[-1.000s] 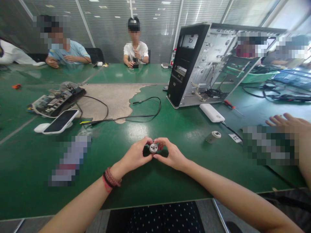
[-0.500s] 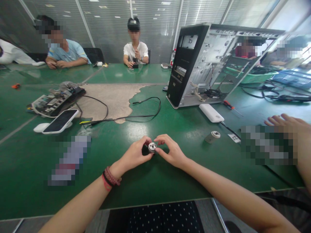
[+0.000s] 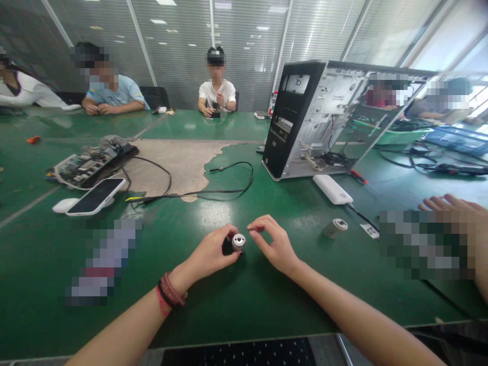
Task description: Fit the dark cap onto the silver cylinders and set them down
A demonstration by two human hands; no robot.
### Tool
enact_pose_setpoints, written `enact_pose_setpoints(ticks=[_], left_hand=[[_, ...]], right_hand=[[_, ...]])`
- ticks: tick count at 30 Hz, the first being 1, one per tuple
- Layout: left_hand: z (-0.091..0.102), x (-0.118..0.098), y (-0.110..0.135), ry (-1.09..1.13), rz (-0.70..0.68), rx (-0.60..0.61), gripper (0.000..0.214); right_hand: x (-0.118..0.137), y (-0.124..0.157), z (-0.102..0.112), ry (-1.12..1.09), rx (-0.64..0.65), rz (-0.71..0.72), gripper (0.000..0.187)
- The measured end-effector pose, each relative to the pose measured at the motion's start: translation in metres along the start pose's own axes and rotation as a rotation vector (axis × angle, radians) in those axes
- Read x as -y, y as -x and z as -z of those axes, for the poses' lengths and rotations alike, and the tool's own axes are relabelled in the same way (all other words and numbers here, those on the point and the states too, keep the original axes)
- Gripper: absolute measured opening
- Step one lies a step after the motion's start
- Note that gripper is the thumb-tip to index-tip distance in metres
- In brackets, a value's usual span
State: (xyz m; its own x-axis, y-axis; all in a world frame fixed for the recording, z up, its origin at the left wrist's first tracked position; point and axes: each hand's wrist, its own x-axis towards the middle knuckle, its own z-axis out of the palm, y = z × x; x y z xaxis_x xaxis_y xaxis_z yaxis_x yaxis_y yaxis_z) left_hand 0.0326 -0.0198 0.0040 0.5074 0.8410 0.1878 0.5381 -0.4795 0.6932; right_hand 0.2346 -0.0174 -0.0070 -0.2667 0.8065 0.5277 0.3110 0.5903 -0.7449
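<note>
My left hand (image 3: 213, 249) curls its thumb and fingers around a small silver electric motor (image 3: 239, 243), a short metal cylinder standing upright with a dark centre and small holes in its top face. Just to the right of it, my right hand (image 3: 272, 241) is raised over the table with thumb and forefinger pinched. Whatever tiny thing may be between those fingertips is too small to make out. A second, similar motor (image 3: 335, 228) leans on the green table farther right, apart from both hands.
An open computer case (image 3: 293, 122) stands at the back right. In front of it lie a white power bank (image 3: 332, 189) and a screwdriver (image 3: 359, 177). A phone (image 3: 97, 196), a circuit board (image 3: 93, 162) and a black cable (image 3: 213, 191) lie leftward. Another person's hand (image 3: 453, 208) rests at right.
My right hand has drawn back from the motor's top, its fingertips now pinched together. My left hand still holds the motor. The whole view has shifted slightly downward in the picture.
</note>
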Motion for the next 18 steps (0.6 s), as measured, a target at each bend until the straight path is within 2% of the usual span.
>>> enact_pose_setpoints(ticks=[2, 5, 9, 18], left_hand=[[0.0, 0.002, 0.0, -0.017, 0.006, -0.011, 0.027], [0.001, 0.004, -0.001, -0.032, 0.017, -0.021, 0.026], [0.003, 0.005, -0.001, -0.034, 0.017, -0.035, 0.026], [0.002, 0.007, -0.003, -0.104, 0.019, -0.019, 0.026]], right_hand=[[-0.006, 0.001, 0.006, 0.018, 0.033, -0.044, 0.01], [-0.016, 0.003, 0.011, 0.06, 0.148, -0.092, 0.011], [-0.023, 0.004, 0.009, 0.124, 0.287, -0.078, 0.013], [-0.033, 0.006, 0.013, 0.285, 0.395, -0.08, 0.019]])
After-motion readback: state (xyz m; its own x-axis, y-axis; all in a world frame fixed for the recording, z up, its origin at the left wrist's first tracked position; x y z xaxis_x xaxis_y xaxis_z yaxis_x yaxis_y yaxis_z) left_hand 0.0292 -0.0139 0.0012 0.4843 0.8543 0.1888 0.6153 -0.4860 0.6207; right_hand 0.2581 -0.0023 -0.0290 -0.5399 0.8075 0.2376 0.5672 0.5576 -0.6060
